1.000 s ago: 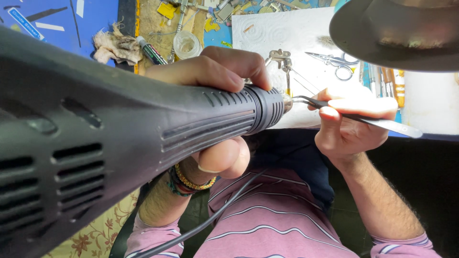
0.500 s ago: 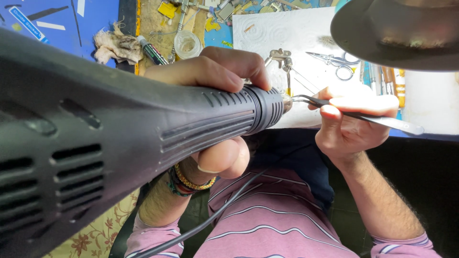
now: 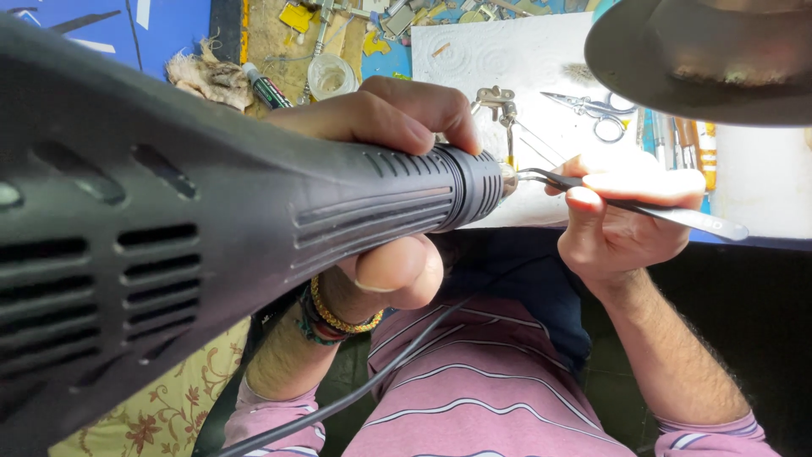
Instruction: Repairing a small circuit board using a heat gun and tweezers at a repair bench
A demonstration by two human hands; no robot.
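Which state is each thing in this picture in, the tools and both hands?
left hand: closed around the hot-air tool
hot-air tool: held level, nozzle at the tweezers' tips
right hand: pinching the tweezers
tweezers: held; whether the tips grip anything cannot be told
cord: hanging loose across the striped shirt
scissors: lying flat on the white sheet

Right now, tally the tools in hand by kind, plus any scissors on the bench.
Heat gun, in left hand: 1
Tweezers, in right hand: 1
Scissors, on white sheet: 1
Total: 3
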